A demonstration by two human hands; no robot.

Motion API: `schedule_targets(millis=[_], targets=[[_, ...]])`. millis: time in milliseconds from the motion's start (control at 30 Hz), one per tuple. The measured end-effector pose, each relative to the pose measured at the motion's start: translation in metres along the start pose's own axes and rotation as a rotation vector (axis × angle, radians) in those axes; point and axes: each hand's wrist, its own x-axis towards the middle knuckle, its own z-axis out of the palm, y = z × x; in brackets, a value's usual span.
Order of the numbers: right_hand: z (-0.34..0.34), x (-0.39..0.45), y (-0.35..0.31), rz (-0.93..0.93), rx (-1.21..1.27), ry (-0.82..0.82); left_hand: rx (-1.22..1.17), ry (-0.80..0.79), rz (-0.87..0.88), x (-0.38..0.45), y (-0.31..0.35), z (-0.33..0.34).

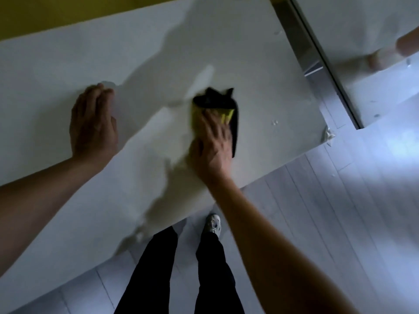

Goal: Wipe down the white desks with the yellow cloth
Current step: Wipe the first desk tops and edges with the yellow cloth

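- White desk [56, 71] fills the frame, pale plank floor [317, 211] at near right
- Left hand [93, 125] rests flat on the desk at left, fingers straight and together
- Right hand [212, 143] presses the yellow cloth [197, 114] to the desk, fingers spread
- Wiping is mid-stroke; next likely sweep right toward specks [274, 123] near the desk edge
- Motion blur hides the cloth's dark part; a second desk [362, 19] is cut off far right

Head camera looks steeply down, close over the white desk [68, 64] and floor [340, 211]
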Motion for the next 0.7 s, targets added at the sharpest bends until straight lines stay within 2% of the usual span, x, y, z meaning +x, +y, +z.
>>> schedule_targets(millis=[133,200,333,467,567,700], targets=[[0.006,-0.062,-0.013,-0.196,0.072,-0.148,-0.085,-0.043,-0.056,-0.009,0.058,0.005],[0.003,-0.065,-0.003,-0.260,0.086,-0.186,-0.124,-0.056,-0.017,-0.018,0.095,0.014],[-0.015,-0.050,0.033,-0.325,0.079,-0.230,-0.161,-0.031,-0.120,-0.027,0.140,0.030],[-0.055,-0.022,0.102,-0.243,0.051,-0.145,-0.131,-0.037,0.009,-0.034,0.173,0.041],[-0.095,0.006,0.168,-0.153,-0.039,-0.062,-0.115,-0.013,0.020,-0.026,0.197,0.053],[-0.138,0.035,0.234,-0.011,-0.093,-0.045,-0.094,-0.010,0.013,-0.010,0.208,0.064]])
